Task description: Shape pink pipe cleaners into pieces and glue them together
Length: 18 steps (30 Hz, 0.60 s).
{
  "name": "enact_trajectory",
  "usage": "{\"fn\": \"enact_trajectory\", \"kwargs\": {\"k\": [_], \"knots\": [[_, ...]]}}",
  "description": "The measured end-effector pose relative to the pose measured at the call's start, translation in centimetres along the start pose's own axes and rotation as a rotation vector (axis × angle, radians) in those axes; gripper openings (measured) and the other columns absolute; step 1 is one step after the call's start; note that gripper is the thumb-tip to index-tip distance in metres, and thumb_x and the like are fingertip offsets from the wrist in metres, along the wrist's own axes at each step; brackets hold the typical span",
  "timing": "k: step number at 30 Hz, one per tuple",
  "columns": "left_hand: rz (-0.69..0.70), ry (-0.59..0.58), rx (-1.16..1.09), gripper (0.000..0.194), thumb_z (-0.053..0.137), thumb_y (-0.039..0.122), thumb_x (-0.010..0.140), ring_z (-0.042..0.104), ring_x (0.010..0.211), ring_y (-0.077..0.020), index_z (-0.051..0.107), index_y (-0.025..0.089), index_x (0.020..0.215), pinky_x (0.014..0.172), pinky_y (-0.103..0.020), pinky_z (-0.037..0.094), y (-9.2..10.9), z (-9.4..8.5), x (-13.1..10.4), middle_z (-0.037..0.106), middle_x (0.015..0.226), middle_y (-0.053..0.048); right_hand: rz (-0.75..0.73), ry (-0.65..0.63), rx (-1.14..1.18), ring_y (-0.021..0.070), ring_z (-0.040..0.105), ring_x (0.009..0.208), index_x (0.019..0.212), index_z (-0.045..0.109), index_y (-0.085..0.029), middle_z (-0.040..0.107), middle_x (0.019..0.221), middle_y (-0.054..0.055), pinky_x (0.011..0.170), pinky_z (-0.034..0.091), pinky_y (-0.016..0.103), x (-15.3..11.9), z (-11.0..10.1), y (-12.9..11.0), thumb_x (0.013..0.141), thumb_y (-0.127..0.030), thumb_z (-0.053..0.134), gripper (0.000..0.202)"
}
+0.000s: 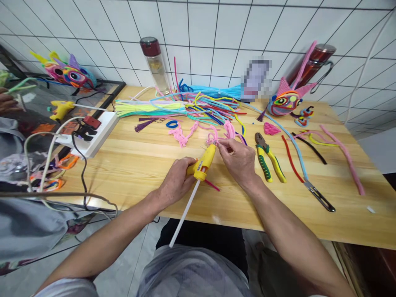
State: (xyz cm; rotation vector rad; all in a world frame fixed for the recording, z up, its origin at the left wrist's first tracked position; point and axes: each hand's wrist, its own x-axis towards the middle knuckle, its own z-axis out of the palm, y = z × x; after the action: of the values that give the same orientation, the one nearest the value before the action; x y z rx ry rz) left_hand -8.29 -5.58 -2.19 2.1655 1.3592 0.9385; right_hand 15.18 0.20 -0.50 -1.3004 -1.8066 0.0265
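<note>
My left hand (179,178) is wrapped round the handle of a yellow glue gun (204,163), and a long white glue stick (185,212) juts from its back toward me. The gun's nozzle points away and touches or nearly touches a curled pink pipe cleaner piece (212,136). My right hand (236,159) pinches part of that pink piece beside the nozzle; the fingertips partly hide it. Just behind the fingers stands a pink fuzzy loop (229,128). More twisted pink pieces (180,135) lie to the left.
Bundled pipe cleaners (151,108) lie along the back, near a glass bottle (156,66). Pliers (267,156), snips (320,197) and a decorated animal head (283,101) are at right. A white power strip (100,134) with cables sits left, near another person's hand (8,102).
</note>
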Motion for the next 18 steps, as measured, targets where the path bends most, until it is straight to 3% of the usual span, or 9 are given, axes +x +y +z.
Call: {"fn": "enact_trajectory", "kwargs": {"k": [18], "knots": [[-0.008,-0.040,0.033,0.024,0.062,0.027,0.094,0.069,0.094,-0.0239,0.064,0.019,0.116,0.083,-0.038,0.056,0.10,-0.26,0.11,0.074,0.106,-0.009,0.032,-0.007,0.006,0.0185,0.078,0.068,0.093,0.083,-0.024,0.086,0.085,0.004,0.067,0.057,0.028,-0.05,-0.04,-0.16,0.096,-0.027,0.067,0.016]]}}
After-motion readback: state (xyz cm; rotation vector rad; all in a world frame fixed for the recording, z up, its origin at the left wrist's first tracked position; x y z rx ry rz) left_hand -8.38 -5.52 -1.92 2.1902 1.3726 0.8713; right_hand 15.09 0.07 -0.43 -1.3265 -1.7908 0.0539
